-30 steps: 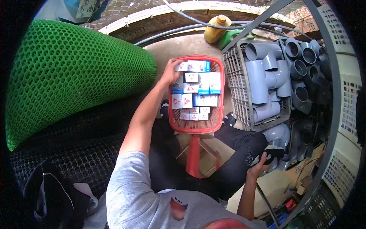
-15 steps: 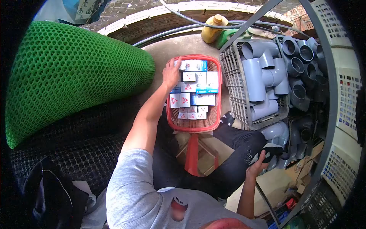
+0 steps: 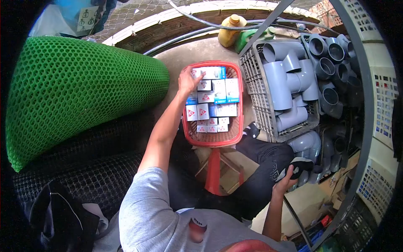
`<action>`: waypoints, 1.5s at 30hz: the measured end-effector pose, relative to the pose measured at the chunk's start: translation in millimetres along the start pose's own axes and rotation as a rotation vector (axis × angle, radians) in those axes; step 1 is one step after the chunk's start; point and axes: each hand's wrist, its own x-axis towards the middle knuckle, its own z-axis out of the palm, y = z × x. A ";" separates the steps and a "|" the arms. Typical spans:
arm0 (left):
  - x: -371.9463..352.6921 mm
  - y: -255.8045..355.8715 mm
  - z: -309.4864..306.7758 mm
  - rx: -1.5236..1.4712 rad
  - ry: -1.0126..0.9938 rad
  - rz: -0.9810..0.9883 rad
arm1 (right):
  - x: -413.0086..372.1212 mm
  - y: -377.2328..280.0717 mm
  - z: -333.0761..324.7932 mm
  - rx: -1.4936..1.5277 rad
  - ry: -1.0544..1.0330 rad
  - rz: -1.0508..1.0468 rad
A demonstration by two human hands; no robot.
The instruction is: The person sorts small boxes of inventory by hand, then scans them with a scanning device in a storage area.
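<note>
In the head view, a red plastic basket [image 3: 240,113] holds several small boxes, white ones with red triangle marks and blue-and-white ones. My left hand [image 3: 188,80] reaches over its upper left corner, with fingers and thumb closed about a small white box [image 3: 194,72]. Below that hand, other white boxes [image 3: 203,111] stand in the basket, and a blue-and-white box [image 3: 232,90] lies toward its right side. Off to the right, my right hand [image 3: 285,180] is wrapped round a black-and-white shoe or sock [image 3: 300,167] beside my bent leg.
A large roll of green plastic mesh [image 3: 88,92] lies at left, with rolled black netting [image 3: 96,172] below it. Crates [image 3: 256,92] of grey pipe fittings [image 3: 279,84] stand at right beside a metal frame [image 3: 367,105]. Yellow [image 3: 231,31] and green [image 3: 249,38] jugs are behind the basket.
My left hand has shifted slightly down and its fingers have come round the small white box in the upper left corner. My right hand stays on the black-and-white footwear.
</note>
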 end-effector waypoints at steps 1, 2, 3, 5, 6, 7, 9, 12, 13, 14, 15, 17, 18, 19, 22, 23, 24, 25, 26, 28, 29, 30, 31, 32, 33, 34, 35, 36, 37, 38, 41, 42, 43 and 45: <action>-1.4 2.9 -0.7 -0.003 -0.003 -0.003 | 2.6 1.7 -1.5 -0.005 0.001 -0.001; -3.1 4.8 -2.8 -0.057 0.005 -0.056 | 4.4 5.8 -3.2 -0.020 0.029 -0.029; -5.7 6.5 -6.4 -0.108 0.016 -0.111 | 3.6 5.4 -2.0 -0.033 0.054 -0.055; -5.9 3.7 -2.7 -0.120 0.030 -0.153 | 3.2 -2.7 -1.6 -0.018 0.014 -0.012; -7.1 3.0 0.0 -0.137 0.042 -0.191 | 2.1 -7.5 -1.7 -0.005 -0.021 0.026; -6.3 2.6 1.6 -0.140 0.042 -0.187 | 1.1 -8.5 -0.2 -0.003 -0.018 0.023; -7.0 7.0 0.2 -0.132 0.061 -0.178 | -1.0 -10.6 1.8 -0.031 0.032 0.008; -4.8 20.3 -16.1 -0.124 0.024 -0.176 | 2.2 -4.9 -1.6 -0.002 0.025 0.015; -0.9 19.5 -22.8 -0.115 0.025 -0.169 | 2.2 -4.7 -2.3 -0.008 0.025 0.017; 6.5 16.2 -30.8 -0.106 0.025 -0.163 | 2.3 -4.5 -2.2 -0.014 0.041 0.006; 13.8 12.9 -40.1 -0.041 0.051 -0.124 | 1.2 -3.7 -1.1 -0.017 0.056 -0.004; 21.5 5.3 -68.3 -0.047 0.055 -0.114 | -2.9 -11.3 3.1 -0.043 0.048 0.003; 24.8 1.2 -79.8 -0.053 0.078 -0.133 | -4.0 -14.1 5.9 -0.069 0.046 0.002; 24.7 2.4 -96.2 -0.068 0.074 -0.197 | -3.1 -11.3 6.6 -0.033 0.034 -0.013; 21.2 -11.2 -119.4 -0.158 0.111 -0.225 | -9.3 -21.3 11.3 -0.056 -0.007 -0.030; 20.3 -17.1 -120.5 -0.156 0.115 -0.226 | 0.3 -3.1 0.7 -0.033 -0.015 -0.048; 14.7 -14.8 -123.9 -0.174 0.112 -0.178 | -3.1 -6.5 3.4 -0.031 -0.020 -0.048; 9.8 -11.9 -124.8 -0.194 0.108 -0.131 | -7.0 -14.3 5.9 -0.057 -0.022 -0.002; 7.6 -11.3 -120.0 -0.196 0.113 -0.133 | -8.8 -18.7 8.1 -0.084 -0.025 0.041; 2.6 -4.6 -106.6 -0.255 0.063 -0.040 | -2.3 -6.8 2.9 -0.082 -0.059 -0.004; -1.3 0.6 -102.7 -0.245 -0.028 -0.065 | -6.6 -11.4 7.3 -0.069 -0.058 0.005; -0.3 -5.7 -86.7 -0.221 -0.021 -0.048 | -9.8 -14.1 9.9 -0.056 -0.057 0.015; -1.7 -4.2 -77.1 -0.195 -0.021 -0.059 | -10.1 -13.1 10.1 -0.059 -0.058 0.014; -2.2 -3.8 -69.9 -0.169 -0.021 -0.069 | -8.5 -10.5 9.0 -0.069 -0.060 -0.004; 1.8 -9.9 -64.6 -0.173 -0.021 -0.069 | -6.0 -7.4 7.1 -0.078 -0.061 -0.024; 9.1 -17.6 -60.3 -0.220 0.022 -0.082 | -1.3 -0.8 1.8 -0.081 -0.060 -0.028; 15.3 -25.7 -56.6 -0.267 0.066 -0.096 | 4.9 7.7 -5.3 -0.134 -0.048 -0.055; 18.2 -31.6 -56.8 -0.272 0.068 -0.098 | 5.7 4.5 -2.9 -0.186 -0.038 -0.083; 20.7 -38.4 -58.2 -0.404 0.010 -0.205 | 5.1 1.0 -0.7 -0.187 -0.041 -0.086; 21.9 -43.9 -57.6 -0.533 -0.049 -0.311 | 2.4 -2.6 1.7 -0.167 -0.029 -0.067; 19.5 -31.6 -65.5 -0.542 -0.036 -0.349 | -8.6 -16.1 16.2 -0.130 0.003 -0.033; 15.7 -25.0 -68.2 -0.474 -0.029 -0.369 | -9.3 -17.5 16.8 -0.117 0.024 -0.022; 11.8 -25.7 -68.8 -0.475 -0.032 -0.370 | -6.7 -13.6 13.4 -0.119 0.026 -0.023; 5.3 -32.2 -77.8 -0.300 -0.194 0.182 | 0.2 -1.9 6.7 -0.098 0.044 -0.050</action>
